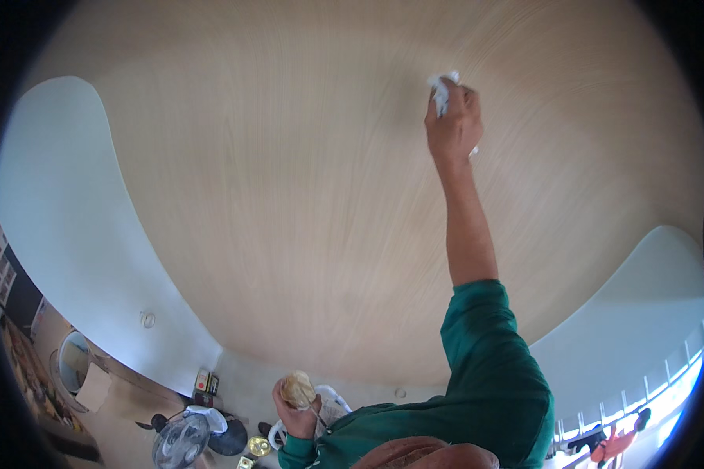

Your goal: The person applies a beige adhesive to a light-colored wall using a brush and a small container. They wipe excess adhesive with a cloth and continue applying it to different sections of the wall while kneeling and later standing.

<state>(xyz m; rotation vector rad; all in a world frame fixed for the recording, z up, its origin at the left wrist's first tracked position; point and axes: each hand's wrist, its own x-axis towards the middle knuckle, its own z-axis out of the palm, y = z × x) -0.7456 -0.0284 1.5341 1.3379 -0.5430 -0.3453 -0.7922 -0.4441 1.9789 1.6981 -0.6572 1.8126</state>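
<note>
A broad pale wood-grain panel (328, 187) fills most of the view. My right hand (454, 126), on an outstretched arm in a green sleeve, grips a crumpled white cloth or tissue (441, 97) at the panel's surface. Another small white bit shows beside the wrist. Low in the view, my left hand (296, 417) is closed around a rounded tan and whitish container (298, 390), its contents unclear. A thin stick-like tool (321, 419) slants beside that hand; whether the fingers hold it cannot be told.
White surfaces flank the panel at left (76, 193) and right (628, 305). Down at lower left are an electric fan (182, 442), a round bucket (74, 362) and small boxes (206, 382). A white plastic chair (335, 398) is beside my left hand. A railing and hanging clothes (613, 445) appear at lower right.
</note>
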